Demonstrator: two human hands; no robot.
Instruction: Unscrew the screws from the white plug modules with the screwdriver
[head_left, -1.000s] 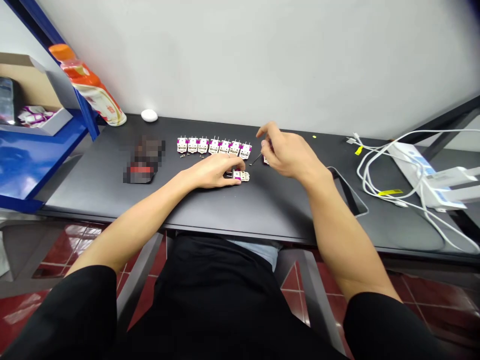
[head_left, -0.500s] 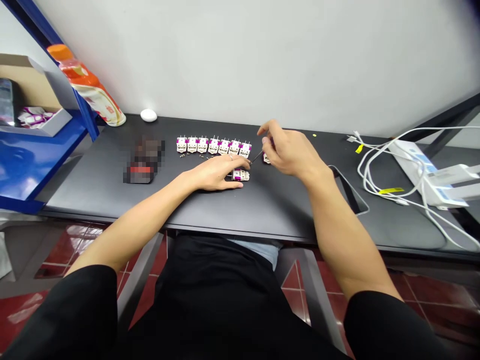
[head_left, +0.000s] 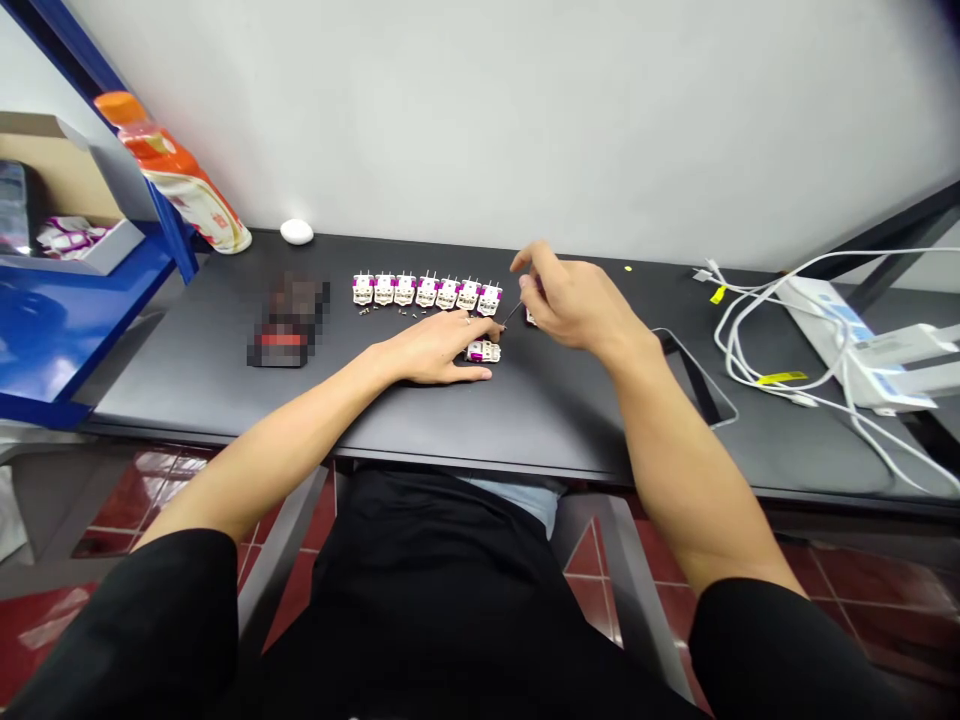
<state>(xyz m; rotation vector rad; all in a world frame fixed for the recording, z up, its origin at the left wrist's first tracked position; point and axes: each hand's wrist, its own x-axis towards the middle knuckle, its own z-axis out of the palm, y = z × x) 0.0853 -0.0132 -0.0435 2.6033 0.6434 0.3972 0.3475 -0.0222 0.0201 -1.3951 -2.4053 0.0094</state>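
My right hand (head_left: pixel 574 300) grips a thin screwdriver (head_left: pixel 514 313), its shaft slanting down to the left. The screwdriver's tip is at the index fingertip of my left hand (head_left: pixel 431 347); whether a screw is there is too small to tell. My left hand lies low on the table with thumb and fingers apart, around a small white-and-purple plastic part (head_left: pixel 484 351) lying on its side. Behind it stands a row of several like parts (head_left: pixel 426 290) with metal pins pointing up. Another such part (head_left: pixel 531 316) is mostly hidden behind my right hand.
Small screws (head_left: pixel 403 313) lie before the row. On the black table (head_left: pixel 555 420) are a blurred dark object (head_left: pixel 289 320), a white oval object (head_left: pixel 297 232), a flat dark device (head_left: pixel 697 380) and white cables (head_left: pixel 739 345). An orange bottle (head_left: pixel 180 175) leans at left.
My left hand has shifted slightly right, with its fingers covering more of the part's left end. My right hand and the screwdriver have moved slightly left.
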